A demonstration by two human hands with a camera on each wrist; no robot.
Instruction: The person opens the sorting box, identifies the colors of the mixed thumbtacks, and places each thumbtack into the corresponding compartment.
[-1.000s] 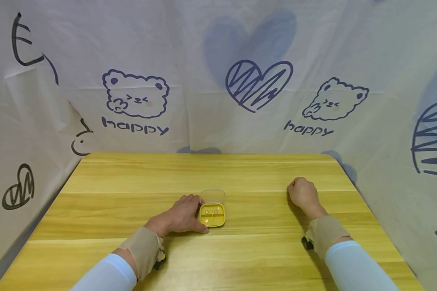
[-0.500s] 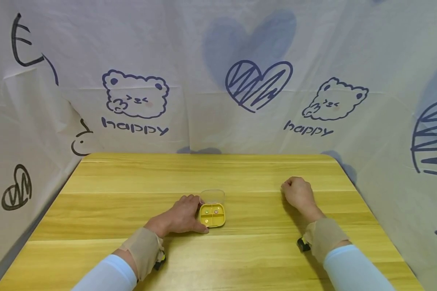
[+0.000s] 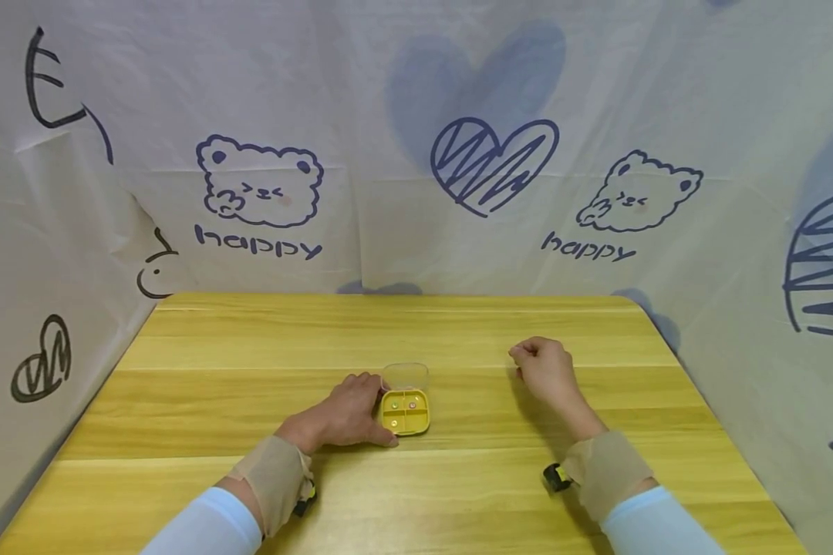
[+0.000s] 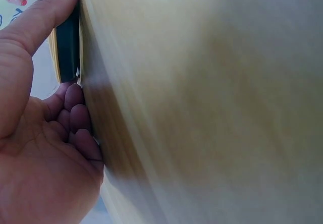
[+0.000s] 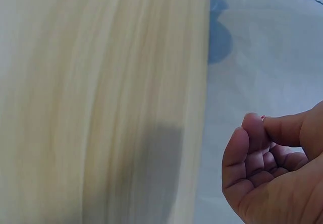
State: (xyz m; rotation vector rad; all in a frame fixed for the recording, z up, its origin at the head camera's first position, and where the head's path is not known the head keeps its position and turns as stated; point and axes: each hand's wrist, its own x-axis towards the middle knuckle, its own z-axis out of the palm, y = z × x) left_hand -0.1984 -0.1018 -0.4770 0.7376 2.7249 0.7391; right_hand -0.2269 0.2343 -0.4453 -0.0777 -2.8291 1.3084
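Note:
A small yellow pill box (image 3: pixel 416 423) with divided compartments sits mid-table, its clear lid (image 3: pixel 406 375) raised at the back. One tiny bead-like piece lies in each of three compartments: greenish at far left, pinkish at far right, yellowish at near left. My left hand (image 3: pixel 343 410) grips the box from its left side, thumb at the near edge and fingers toward the back; the left wrist view shows the thumb against the box's dark green underside (image 4: pixel 67 50). To the right, my right hand (image 3: pixel 547 371) pinches a tiny red piece (image 5: pixel 263 117) between thumb and forefinger, mostly hidden by the fingertips.
The wood-grain table (image 3: pixel 472 493) extends around both hands. White cloth (image 3: pixel 389 216) with drawn bears and hearts hangs behind the table and along both sides.
My right hand has moved left toward the pill box, keeping its fingertips together. My left hand and the box have stayed in place.

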